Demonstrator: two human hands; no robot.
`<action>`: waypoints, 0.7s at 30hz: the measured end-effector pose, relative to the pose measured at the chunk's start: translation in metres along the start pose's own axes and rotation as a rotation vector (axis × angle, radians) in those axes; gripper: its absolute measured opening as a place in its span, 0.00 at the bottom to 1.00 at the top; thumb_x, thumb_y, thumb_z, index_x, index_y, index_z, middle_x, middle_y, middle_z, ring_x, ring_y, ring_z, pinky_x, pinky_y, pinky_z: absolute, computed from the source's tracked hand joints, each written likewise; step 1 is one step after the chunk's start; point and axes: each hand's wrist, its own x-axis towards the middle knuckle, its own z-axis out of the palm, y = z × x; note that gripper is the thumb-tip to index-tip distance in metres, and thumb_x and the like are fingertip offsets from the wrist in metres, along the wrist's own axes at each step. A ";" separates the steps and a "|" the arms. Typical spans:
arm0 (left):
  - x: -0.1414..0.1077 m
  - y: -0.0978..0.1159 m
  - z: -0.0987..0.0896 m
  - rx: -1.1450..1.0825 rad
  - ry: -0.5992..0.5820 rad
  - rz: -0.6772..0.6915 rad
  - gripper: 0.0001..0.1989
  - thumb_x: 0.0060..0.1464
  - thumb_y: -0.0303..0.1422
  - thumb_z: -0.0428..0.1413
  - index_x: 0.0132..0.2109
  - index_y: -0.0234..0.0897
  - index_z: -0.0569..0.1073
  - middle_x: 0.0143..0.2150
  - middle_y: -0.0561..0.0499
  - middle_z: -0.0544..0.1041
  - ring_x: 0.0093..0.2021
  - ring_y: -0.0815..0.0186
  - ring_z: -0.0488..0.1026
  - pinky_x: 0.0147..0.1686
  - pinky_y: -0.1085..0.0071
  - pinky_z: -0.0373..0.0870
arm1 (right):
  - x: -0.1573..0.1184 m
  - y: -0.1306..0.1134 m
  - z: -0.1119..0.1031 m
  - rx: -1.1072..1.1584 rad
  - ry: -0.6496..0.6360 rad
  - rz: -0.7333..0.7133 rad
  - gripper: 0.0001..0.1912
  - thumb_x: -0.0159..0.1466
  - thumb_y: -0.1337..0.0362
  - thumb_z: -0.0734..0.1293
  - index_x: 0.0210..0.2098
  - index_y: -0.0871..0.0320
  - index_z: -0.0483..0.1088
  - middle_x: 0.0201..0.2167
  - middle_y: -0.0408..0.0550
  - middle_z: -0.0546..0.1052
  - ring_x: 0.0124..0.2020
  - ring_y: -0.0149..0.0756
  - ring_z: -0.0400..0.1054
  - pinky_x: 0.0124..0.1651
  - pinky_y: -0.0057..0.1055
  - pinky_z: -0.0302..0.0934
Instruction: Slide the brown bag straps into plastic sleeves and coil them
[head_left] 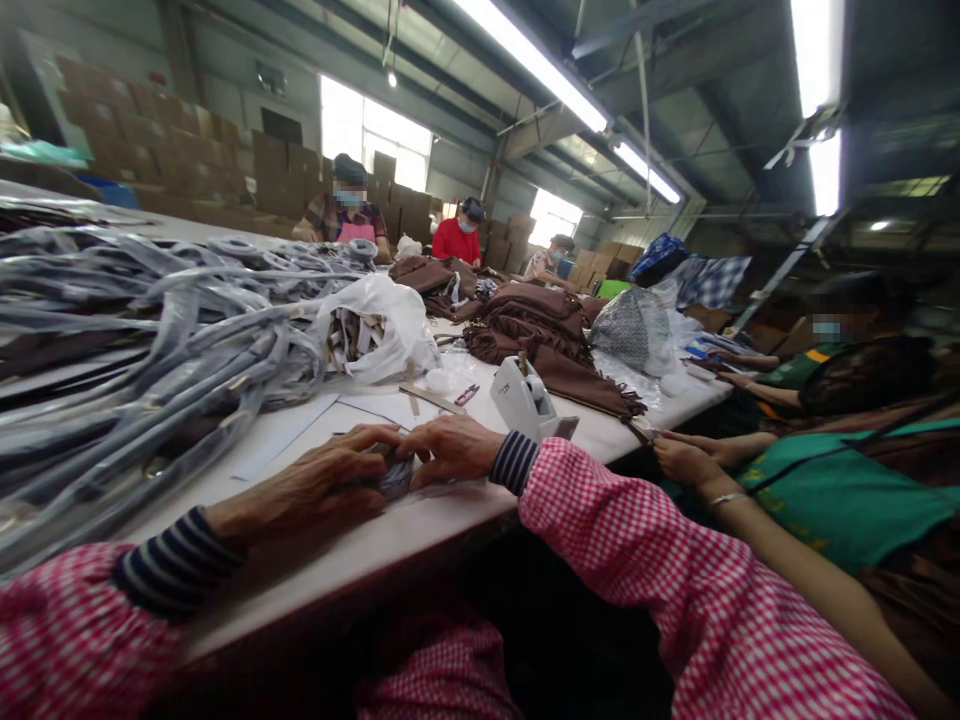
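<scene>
Both my hands meet at the table (442, 510) near its front edge, around a small dark bundle in clear plastic (397, 478). My left hand (319, 475) curls over the bundle's left side, its fingers bent. From the right, my right hand (456, 447) pinches the bundle with thumb and fingers. Its exact kind is hard to make out, since the fingers cover much of it. Just beyond my hands lie a flat wooden strip (433, 400) and small thread snips (466, 395). A white tape dispenser (521, 398) stands close to my right wrist.
Long dark strips in clear plastic sleeves (202, 330) heap up on the left. Behind sits a white plastic bag (401, 335) of short pieces. Folded brown fringed cloths (536, 325) are piled mid-table. A co-worker's hands (686, 455) are at my right; other people sit across.
</scene>
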 end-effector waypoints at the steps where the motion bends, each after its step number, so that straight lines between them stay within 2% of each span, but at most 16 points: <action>1: 0.000 -0.001 -0.002 -0.001 -0.004 0.014 0.12 0.68 0.40 0.55 0.54 0.45 0.78 0.68 0.47 0.68 0.65 0.53 0.68 0.64 0.60 0.66 | 0.001 -0.002 0.001 -0.039 0.004 -0.008 0.17 0.65 0.56 0.76 0.51 0.56 0.78 0.37 0.45 0.80 0.39 0.37 0.72 0.39 0.29 0.54; 5: -0.001 -0.001 -0.003 0.041 0.031 0.072 0.13 0.69 0.40 0.54 0.56 0.45 0.76 0.66 0.46 0.70 0.63 0.53 0.69 0.63 0.59 0.65 | 0.001 -0.010 0.011 -0.082 0.052 -0.029 0.12 0.68 0.56 0.73 0.47 0.55 0.79 0.41 0.46 0.81 0.42 0.38 0.73 0.39 0.29 0.54; 8: 0.003 0.009 0.006 0.137 0.072 -0.011 0.14 0.67 0.40 0.57 0.56 0.43 0.75 0.58 0.46 0.75 0.56 0.54 0.71 0.56 0.59 0.68 | 0.000 -0.014 0.017 -0.084 0.101 -0.018 0.12 0.70 0.55 0.71 0.48 0.55 0.78 0.43 0.48 0.81 0.43 0.38 0.74 0.40 0.29 0.55; 11: 0.010 0.019 0.014 0.229 0.106 -0.121 0.10 0.67 0.34 0.54 0.49 0.41 0.78 0.46 0.46 0.77 0.48 0.54 0.69 0.46 0.59 0.67 | 0.002 -0.015 0.012 -0.087 0.072 0.032 0.15 0.70 0.52 0.71 0.48 0.55 0.79 0.40 0.48 0.81 0.41 0.39 0.74 0.39 0.29 0.54; 13: 0.012 0.019 0.015 0.226 0.097 -0.113 0.11 0.68 0.33 0.51 0.44 0.40 0.78 0.42 0.46 0.76 0.45 0.55 0.67 0.43 0.60 0.65 | 0.004 -0.013 0.004 -0.084 0.001 0.035 0.16 0.68 0.52 0.72 0.49 0.55 0.78 0.37 0.46 0.81 0.39 0.39 0.73 0.37 0.29 0.53; 15: 0.012 0.013 0.012 0.168 0.077 -0.067 0.11 0.68 0.34 0.51 0.41 0.39 0.77 0.42 0.47 0.75 0.45 0.57 0.66 0.43 0.62 0.64 | 0.006 -0.011 -0.003 -0.091 -0.061 0.011 0.18 0.67 0.52 0.73 0.53 0.53 0.77 0.35 0.44 0.80 0.39 0.38 0.73 0.37 0.29 0.52; 18: 0.009 -0.002 0.005 0.050 0.050 -0.007 0.11 0.68 0.38 0.53 0.39 0.39 0.76 0.44 0.48 0.74 0.47 0.58 0.66 0.46 0.64 0.64 | 0.005 -0.009 -0.007 -0.123 -0.070 -0.007 0.22 0.67 0.50 0.73 0.57 0.53 0.75 0.36 0.44 0.80 0.41 0.39 0.73 0.38 0.30 0.52; 21: 0.007 -0.009 0.001 -0.009 0.014 0.006 0.11 0.69 0.40 0.53 0.41 0.40 0.76 0.46 0.48 0.74 0.48 0.58 0.67 0.49 0.65 0.64 | 0.005 -0.011 -0.001 -0.182 -0.042 0.011 0.18 0.70 0.50 0.69 0.53 0.53 0.76 0.38 0.46 0.80 0.43 0.41 0.74 0.39 0.31 0.52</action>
